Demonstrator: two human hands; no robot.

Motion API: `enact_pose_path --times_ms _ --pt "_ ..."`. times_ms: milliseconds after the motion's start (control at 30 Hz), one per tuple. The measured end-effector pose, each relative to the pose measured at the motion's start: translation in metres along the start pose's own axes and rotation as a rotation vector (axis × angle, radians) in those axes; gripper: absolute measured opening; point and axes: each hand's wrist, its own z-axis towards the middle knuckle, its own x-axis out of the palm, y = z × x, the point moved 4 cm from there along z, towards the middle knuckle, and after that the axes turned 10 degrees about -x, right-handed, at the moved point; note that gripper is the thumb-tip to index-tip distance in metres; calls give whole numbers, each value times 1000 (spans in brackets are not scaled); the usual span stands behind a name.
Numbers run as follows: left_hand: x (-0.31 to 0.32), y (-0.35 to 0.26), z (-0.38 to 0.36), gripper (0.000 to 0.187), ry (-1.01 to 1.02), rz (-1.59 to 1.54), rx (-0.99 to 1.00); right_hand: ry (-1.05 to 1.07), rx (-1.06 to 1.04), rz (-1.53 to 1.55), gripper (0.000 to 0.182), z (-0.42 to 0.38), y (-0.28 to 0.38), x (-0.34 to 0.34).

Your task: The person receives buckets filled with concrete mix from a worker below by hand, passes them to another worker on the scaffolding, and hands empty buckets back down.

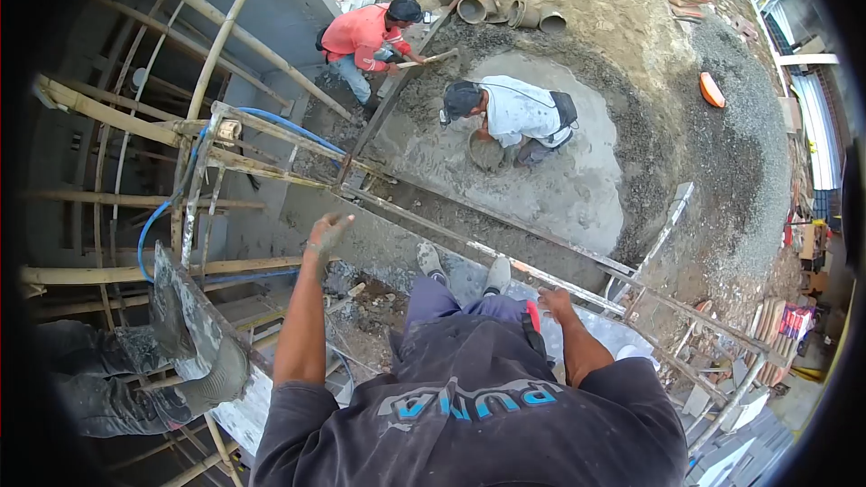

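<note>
My left hand [330, 233] is stretched out ahead of me, dusty with cement, fingers apart and holding nothing, near the bamboo and metal scaffold rail [410, 210]. At my right side, my right hand [556, 301] hangs near my hip with its fingers partly curled; nothing shows in it. A red item [533, 316] is at my waist beside that hand. Below, one worker in a white shirt [523, 110] bends over wet cement [577, 176] with both hands at a bucket [486, 151]. Another worker in a red shirt [354, 36] holds a wooden handle [428, 59].
Bamboo poles [117, 110] and a blue hose [161, 209] stand at the left. Another person's boots [216, 385] rest by a plank [203, 307] close to my left. Buckets [523, 14], gravel [753, 149] and an orange-white helmet-like object [712, 90] lie beyond.
</note>
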Motion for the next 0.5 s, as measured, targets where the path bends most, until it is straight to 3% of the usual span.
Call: enact_pose_path --times_ms 100,167,267,367,433,500 --pt "67 72 36 62 107 -22 -289 -26 35 32 29 -7 4 2" --pt "103 137 84 56 208 2 -378 -33 65 50 30 -14 6 15" --pt "145 181 117 61 288 -39 -367 -35 60 38 31 -28 14 41" --pt "208 238 197 58 315 129 -234 18 -3 38 35 -26 -8 86" --pt "227 218 219 60 263 242 -158 2 130 137 34 -54 24 127" --pt "234 159 230 65 263 273 -81 48 240 216 31 -62 13 164"
